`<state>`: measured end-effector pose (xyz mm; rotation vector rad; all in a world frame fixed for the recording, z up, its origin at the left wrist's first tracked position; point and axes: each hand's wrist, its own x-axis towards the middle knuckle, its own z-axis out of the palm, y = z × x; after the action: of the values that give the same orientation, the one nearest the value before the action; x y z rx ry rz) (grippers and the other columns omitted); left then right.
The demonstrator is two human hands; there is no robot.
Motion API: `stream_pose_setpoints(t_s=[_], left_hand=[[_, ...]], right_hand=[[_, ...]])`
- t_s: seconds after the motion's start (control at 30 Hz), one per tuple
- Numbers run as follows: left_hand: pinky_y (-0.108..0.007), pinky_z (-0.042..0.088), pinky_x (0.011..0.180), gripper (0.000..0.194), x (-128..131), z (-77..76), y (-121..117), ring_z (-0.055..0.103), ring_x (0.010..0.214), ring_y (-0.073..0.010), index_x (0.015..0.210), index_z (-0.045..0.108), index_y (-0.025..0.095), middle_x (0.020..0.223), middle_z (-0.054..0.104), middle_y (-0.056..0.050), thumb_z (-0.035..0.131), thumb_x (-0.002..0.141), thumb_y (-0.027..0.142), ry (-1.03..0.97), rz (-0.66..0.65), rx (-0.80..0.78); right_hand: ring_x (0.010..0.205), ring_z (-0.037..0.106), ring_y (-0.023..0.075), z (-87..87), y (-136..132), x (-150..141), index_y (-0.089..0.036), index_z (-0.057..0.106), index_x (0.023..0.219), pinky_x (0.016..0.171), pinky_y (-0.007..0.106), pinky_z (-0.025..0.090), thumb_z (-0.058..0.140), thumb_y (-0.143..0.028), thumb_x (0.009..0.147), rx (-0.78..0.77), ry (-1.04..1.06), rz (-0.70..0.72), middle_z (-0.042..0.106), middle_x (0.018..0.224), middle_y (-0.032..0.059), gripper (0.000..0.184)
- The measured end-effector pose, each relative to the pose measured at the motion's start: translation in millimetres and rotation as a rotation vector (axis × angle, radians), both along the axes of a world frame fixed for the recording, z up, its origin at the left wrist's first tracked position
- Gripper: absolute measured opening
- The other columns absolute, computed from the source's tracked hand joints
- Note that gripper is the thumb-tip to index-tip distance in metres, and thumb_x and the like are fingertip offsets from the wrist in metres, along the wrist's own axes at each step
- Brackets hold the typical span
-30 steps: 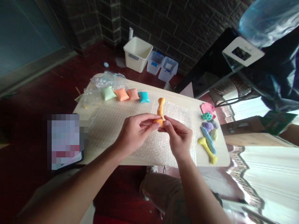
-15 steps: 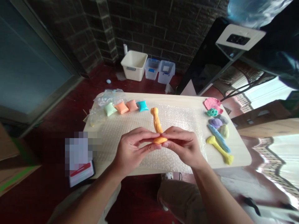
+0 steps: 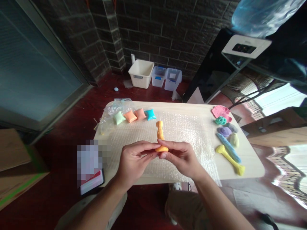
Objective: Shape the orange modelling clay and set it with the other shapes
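Note:
Both hands pinch the near end of an orange bone-shaped piece of modelling clay (image 3: 160, 131) over the table's middle. My left hand (image 3: 134, 161) grips that end from the left, thumb and fingers pressed together. From the other side, my right hand (image 3: 182, 157) closes on it with thumb and index finger. The clay's knobbed far end points away from me, and the fingers partly cover its near end. Below the hands lies a sheet of bubble wrap (image 3: 189, 127). A yellow clay bone (image 3: 230, 160) and a blue clay roll (image 3: 228, 147) rest to the right.
Small clay packets (image 3: 130, 116) line the table's back left beside a crumpled plastic bag (image 3: 117, 107). Pink clay (image 3: 221, 112), green clay (image 3: 220, 120) and purple clay (image 3: 224, 131) sit at the right. Bins (image 3: 142, 74) stand on the floor behind; a water dispenser (image 3: 211, 70) rises back right.
The orange clay now points more straight away from me and looks shorter from here. Both hands keep hold of its near end, with the fingers shifted slightly. The whole view has shifted a little.

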<state>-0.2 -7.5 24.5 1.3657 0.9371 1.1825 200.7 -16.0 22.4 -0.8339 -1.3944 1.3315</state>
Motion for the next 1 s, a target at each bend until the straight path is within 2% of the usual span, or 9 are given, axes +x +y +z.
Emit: stream_pose_setpoints(t_s=[0.07,0.2,0.3,0.47,0.63,0.73,0.83,0.93,1.0], left_hand=[[-0.035,0.07,0.081,0.014,-3.6,0.0,0.8,0.082,0.091,-0.0246,0.103,0.088,0.023,0.1,0.084,-0.008,0.088,0.091,0.032,0.038,0.032,-0.006],[-0.033,0.068,0.083,0.022,-12.1,0.9,7.4,0.077,0.09,-0.0203,0.103,0.085,0.023,0.104,0.077,-0.007,0.094,0.083,0.028,0.1,0.115,0.105],[-0.03,0.068,0.081,0.031,-16.8,1.6,10.4,0.075,0.088,-0.0179,0.112,0.083,0.023,0.105,0.075,-0.005,0.094,0.083,0.026,0.009,0.052,0.035],[-0.029,0.068,0.083,0.025,-18.2,0.6,9.4,0.077,0.093,-0.0192,0.108,0.085,0.022,0.107,0.076,-0.007,0.094,0.084,0.022,-0.039,-0.047,0.004],[-0.027,0.068,0.08,0.012,-15.3,-5.5,10.1,0.078,0.093,-0.0191,0.099,0.088,0.022,0.103,0.076,-0.006,0.091,0.087,0.024,-0.038,-0.049,-0.034],[-0.026,0.067,0.079,0.01,-11.1,-8.6,9.5,0.078,0.091,-0.0183,0.096,0.087,0.021,0.099,0.076,-0.006,0.091,0.087,0.024,0.004,-0.048,-0.023],[-0.026,0.066,0.081,0.01,-6.0,-9.2,8.1,0.078,0.09,-0.0178,0.097,0.084,0.019,0.098,0.077,-0.006,0.089,0.088,0.02,0.035,-0.06,0.022],[-0.027,0.067,0.082,0.011,-3.0,-8.4,7.1,0.078,0.091,-0.0179,0.101,0.082,0.019,0.099,0.078,-0.006,0.085,0.09,0.016,0.044,-0.086,0.072],[-0.027,0.067,0.083,0.012,-2.5,-8.2,6.8,0.078,0.094,-0.019,0.102,0.082,0.019,0.102,0.079,-0.007,0.083,0.091,0.016,0.057,-0.1,0.097]], right_hand=[[0.097,0.086,0.0217,-1.1,1.5,-3.9,-0.033,0.083,0.128,0.093,0.041,0.073,0.087,-0.023,0.094,-0.009,0.015,-0.022,0.089,0.112,0.0045,0.035],[0.095,0.087,0.0225,0.9,4.3,-7.0,-0.032,0.087,0.118,0.09,0.04,0.074,0.089,-0.022,0.092,-0.024,-0.011,-0.087,0.089,0.107,0.0042,0.027],[0.09,0.086,0.0208,2.6,4.8,-8.6,-0.031,0.088,0.115,0.086,0.036,0.074,0.089,-0.022,0.091,-0.037,0.003,-0.091,0.089,0.104,0.0036,0.026],[0.094,0.086,0.0221,1.7,2.9,-11.2,-0.03,0.088,0.115,0.089,0.039,0.073,0.087,-0.024,0.093,-0.028,0.019,-0.048,0.089,0.106,0.005,0.022],[0.097,0.084,0.0178,-4.5,-1.1,-7.6,-0.033,0.071,0.147,0.088,0.033,0.071,0.081,-0.02,0.099,-0.03,-0.004,0.012,0.088,0.112,0.0048,0.051],[0.089,0.084,0.0159,-7.5,-2.0,-3.6,-0.03,0.078,0.136,0.08,0.027,0.07,0.082,-0.02,0.098,0.005,-0.049,-0.046,0.088,0.107,0.0047,0.04],[0.086,0.085,0.0173,-6.3,-1.9,1.1,-0.028,0.086,0.123,0.079,0.027,0.07,0.084,-0.02,0.096,0.066,-0.136,-0.091,0.089,0.101,0.0054,0.028],[0.091,0.086,0.0192,-3.4,-3.1,6.4,-0.027,0.087,0.119,0.085,0.029,0.071,0.084,-0.02,0.096,0.103,-0.212,-0.102,0.089,0.101,0.0054,0.024],[0.092,0.086,0.0195,-3.4,-5.0,9.8,-0.028,0.085,0.124,0.084,0.03,0.071,0.083,-0.021,0.097,0.107,-0.23,-0.099,0.089,0.105,0.0057,0.028]])
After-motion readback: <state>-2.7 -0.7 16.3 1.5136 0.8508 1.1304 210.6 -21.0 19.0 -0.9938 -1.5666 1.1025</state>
